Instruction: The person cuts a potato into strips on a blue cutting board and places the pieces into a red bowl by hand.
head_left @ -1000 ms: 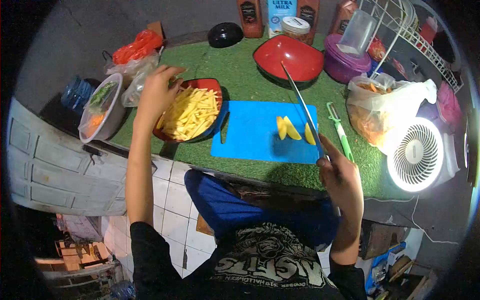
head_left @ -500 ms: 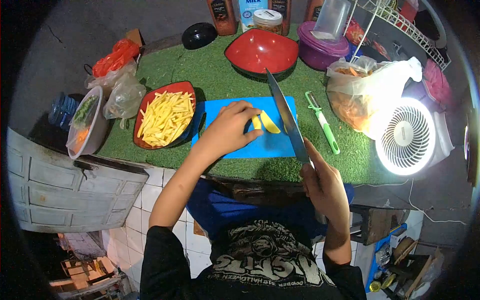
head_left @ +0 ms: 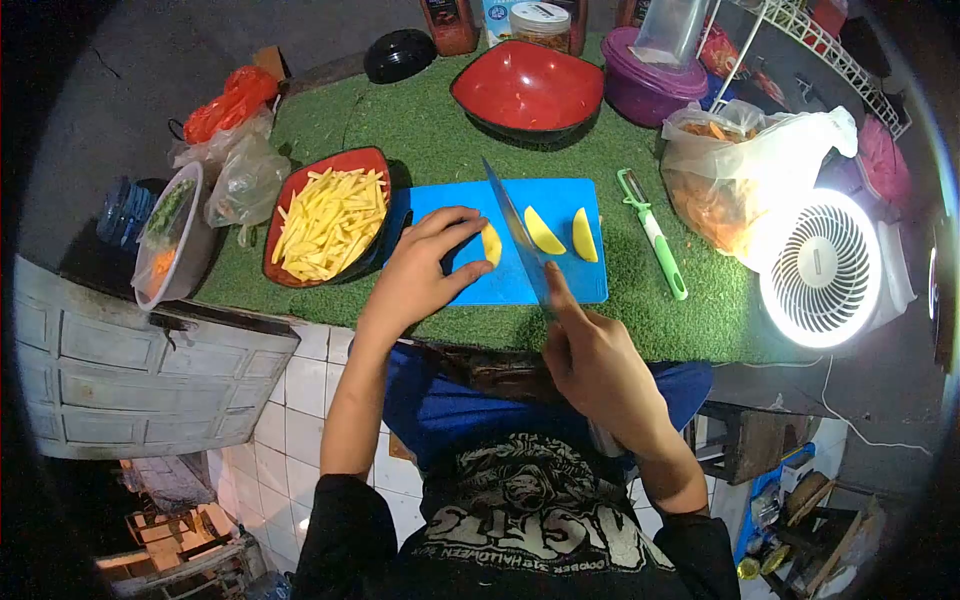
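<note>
On the blue cutting board (head_left: 580, 285) my left hand (head_left: 420, 275) presses a yellow potato wedge (head_left: 491, 244) down with its fingertips. My right hand (head_left: 590, 365) grips a large knife (head_left: 515, 232), whose blade stands right beside that wedge on its right side. Two more yellow wedges (head_left: 543, 231) (head_left: 584, 235) lie further right on the board. A red bowl (head_left: 350, 162) left of the board is heaped with cut potato sticks (head_left: 325, 222).
A green-handled peeler (head_left: 655, 240) lies right of the board on the green turf mat (head_left: 420, 120). Behind are an empty red bowl (head_left: 527, 88), a purple tub (head_left: 645, 90), a bag of peels (head_left: 735, 180) and a bright white fan (head_left: 825, 270). Plastic bags and a lidded bowl (head_left: 170, 235) sit left.
My left hand went from the bowl of sticks to the board and pulled one wedge leftward. My right hand brought the knife left and down beside that wedge.
</note>
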Demonstrator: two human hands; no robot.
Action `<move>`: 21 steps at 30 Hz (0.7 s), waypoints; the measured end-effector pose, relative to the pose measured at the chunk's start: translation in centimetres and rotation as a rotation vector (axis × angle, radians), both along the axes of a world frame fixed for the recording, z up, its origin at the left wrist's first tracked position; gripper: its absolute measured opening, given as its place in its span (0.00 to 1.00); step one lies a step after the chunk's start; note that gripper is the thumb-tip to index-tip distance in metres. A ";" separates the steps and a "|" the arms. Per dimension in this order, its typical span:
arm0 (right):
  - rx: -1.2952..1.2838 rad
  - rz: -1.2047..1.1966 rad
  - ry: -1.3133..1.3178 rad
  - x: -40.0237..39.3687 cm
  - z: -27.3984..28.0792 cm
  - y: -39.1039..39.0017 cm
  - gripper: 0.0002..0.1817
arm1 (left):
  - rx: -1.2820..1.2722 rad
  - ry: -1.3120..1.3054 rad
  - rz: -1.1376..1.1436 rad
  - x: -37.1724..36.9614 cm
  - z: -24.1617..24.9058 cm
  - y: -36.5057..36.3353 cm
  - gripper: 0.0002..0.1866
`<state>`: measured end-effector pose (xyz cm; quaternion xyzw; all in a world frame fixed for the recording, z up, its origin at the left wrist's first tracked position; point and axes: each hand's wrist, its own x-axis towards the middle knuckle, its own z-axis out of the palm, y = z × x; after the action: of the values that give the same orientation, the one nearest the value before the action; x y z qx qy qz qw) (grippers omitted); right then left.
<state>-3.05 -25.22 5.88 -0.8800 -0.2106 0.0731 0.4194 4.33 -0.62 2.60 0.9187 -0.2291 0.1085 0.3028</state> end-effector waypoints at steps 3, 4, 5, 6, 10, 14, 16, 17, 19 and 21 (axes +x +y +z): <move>0.007 0.019 -0.041 1.0 -0.1 1.0 0.39 | -0.051 0.029 0.057 -0.2 -0.9 -0.3 0.25; -0.001 0.018 -0.058 1.2 0.0 1.2 0.39 | -0.054 0.031 0.060 -0.2 -0.9 -0.4 0.25; -0.002 0.021 -0.056 1.2 0.0 1.3 0.39 | -0.038 0.016 0.059 -0.3 -0.9 -0.5 0.25; 0.003 0.017 -0.090 1.2 0.0 1.5 0.38 | -0.020 -0.001 0.059 -0.4 -0.8 -0.6 0.26; 0.007 0.061 -0.107 1.0 0.4 1.8 0.38 | 0.011 -0.026 0.108 -1.1 -0.9 -1.2 0.26; 0.020 0.074 -0.067 1.1 0.1 1.9 0.39 | -0.023 -0.040 0.115 -1.1 -1.0 -1.5 0.24; -0.030 0.076 0.042 1.1 1.0 1.9 0.39 | -0.047 -0.054 0.108 -1.1 -0.9 -1.5 0.22; -0.032 0.075 0.047 1.2 1.1 1.9 0.39 | -0.049 -0.051 0.115 -1.1 -0.9 -1.5 0.22; -0.049 0.080 0.000 1.1 1.2 1.9 0.39 | -0.052 -0.040 0.121 -1.1 -0.9 -1.5 0.22; -0.063 0.061 -0.005 1.1 1.2 2.0 0.39 | -0.073 -0.038 0.126 -1.0 -1.1 -1.4 0.23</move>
<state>-1.97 -23.23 7.11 -0.8861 -0.2358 0.0902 0.3888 3.33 -2.04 1.51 0.9176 -0.1722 0.1529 0.3241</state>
